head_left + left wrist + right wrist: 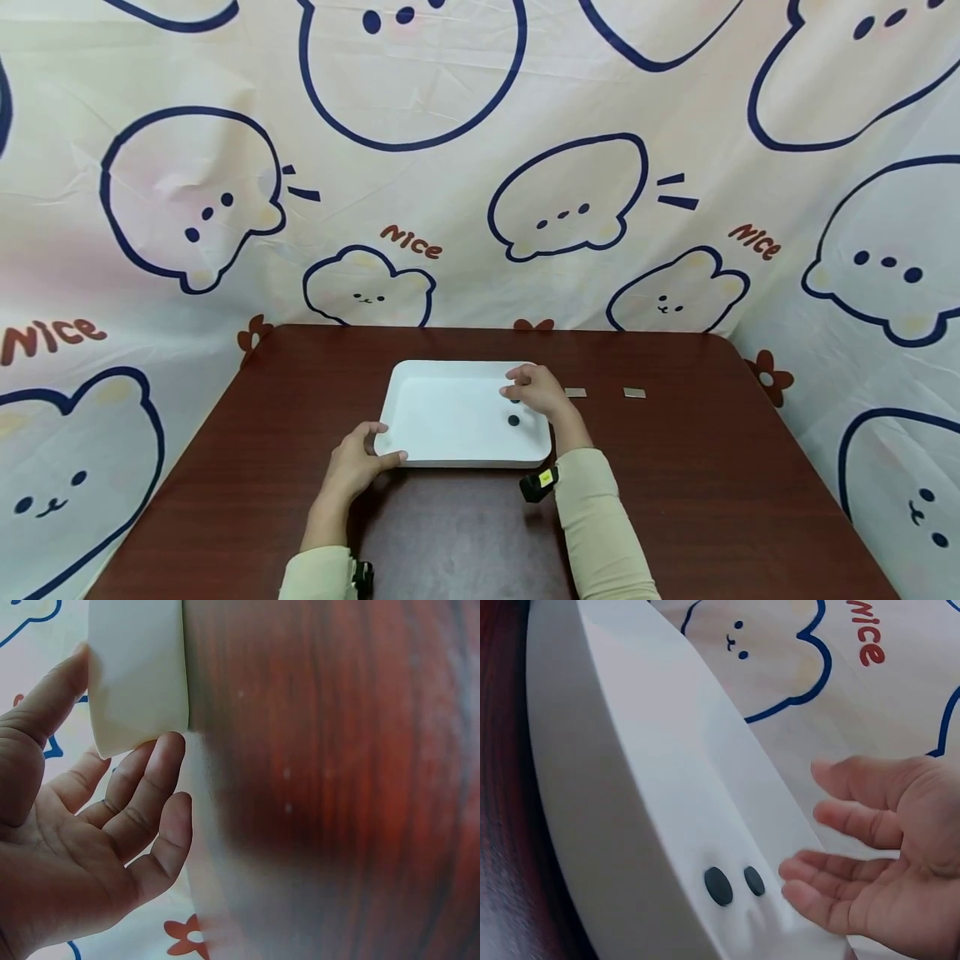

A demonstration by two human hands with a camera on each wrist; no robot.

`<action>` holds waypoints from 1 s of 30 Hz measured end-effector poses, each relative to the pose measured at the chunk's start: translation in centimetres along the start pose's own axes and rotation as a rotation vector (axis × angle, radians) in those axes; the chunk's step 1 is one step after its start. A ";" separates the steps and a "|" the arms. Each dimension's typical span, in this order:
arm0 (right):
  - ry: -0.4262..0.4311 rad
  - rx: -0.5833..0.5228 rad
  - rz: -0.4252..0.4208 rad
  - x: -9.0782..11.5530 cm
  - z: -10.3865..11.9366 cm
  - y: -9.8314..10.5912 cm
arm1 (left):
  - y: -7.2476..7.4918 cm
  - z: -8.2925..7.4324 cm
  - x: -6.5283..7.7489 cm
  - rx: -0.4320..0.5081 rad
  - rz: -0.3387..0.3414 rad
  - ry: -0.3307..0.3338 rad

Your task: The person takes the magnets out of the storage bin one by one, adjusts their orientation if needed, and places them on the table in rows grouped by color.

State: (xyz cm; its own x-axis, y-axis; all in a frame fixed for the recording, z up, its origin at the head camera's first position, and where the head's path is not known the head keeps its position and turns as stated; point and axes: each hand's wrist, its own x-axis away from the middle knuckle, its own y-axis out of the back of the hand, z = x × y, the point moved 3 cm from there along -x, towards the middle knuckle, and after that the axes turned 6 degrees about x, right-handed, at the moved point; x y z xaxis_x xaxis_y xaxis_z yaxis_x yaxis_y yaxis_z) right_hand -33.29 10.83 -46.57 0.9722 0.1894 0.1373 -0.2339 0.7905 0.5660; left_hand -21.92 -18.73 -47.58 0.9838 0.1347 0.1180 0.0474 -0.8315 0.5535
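A white rectangular tray (450, 408) rests on the table. My left hand (352, 462) holds its near left corner, the thumb at the front side and the fingers at the left rim; the left wrist view shows the fingers against the tray's pale wall (139, 675). Two dark round discs lie in the right part of the tray: a nearer disc (513, 421) and a farther disc (754, 881). Above the farther disc hovers my right hand (540, 392), which partly hides it in the head view. Nothing shows between the right hand's loosely bent fingers (810, 900).
Two small pale flat rectangles lie on the dark wooden table (697, 467) right of the tray: one rectangle (575, 392) near the right hand, another rectangle (634, 393) farther right. A printed cloth (465, 192) with cartoon outlines hangs behind and beside the table.
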 end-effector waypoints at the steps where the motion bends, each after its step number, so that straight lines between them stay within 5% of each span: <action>1: -0.014 0.010 -0.008 -0.1 0.0 -0.2 | 0.0 0.0 0.0 0.000 -0.001 -0.001; 16: -0.135 0.076 -0.109 -0.7 -0.2 -1.8 | 0.1 -0.1 0.0 -0.003 -0.011 -0.004; 30: -0.102 0.056 -0.176 -0.7 -0.1 -2.6 | 0.1 -0.1 0.0 0.003 -0.014 0.001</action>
State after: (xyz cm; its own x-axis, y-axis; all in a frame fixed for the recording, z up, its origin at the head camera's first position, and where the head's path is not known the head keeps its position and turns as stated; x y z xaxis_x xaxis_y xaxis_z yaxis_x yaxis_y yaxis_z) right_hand -33.32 8.74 -48.23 0.9936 -0.0109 0.1126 -0.0631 0.7723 0.6321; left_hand -21.91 -18.74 -47.40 0.9830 0.1467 0.1107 0.0618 -0.8311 0.5527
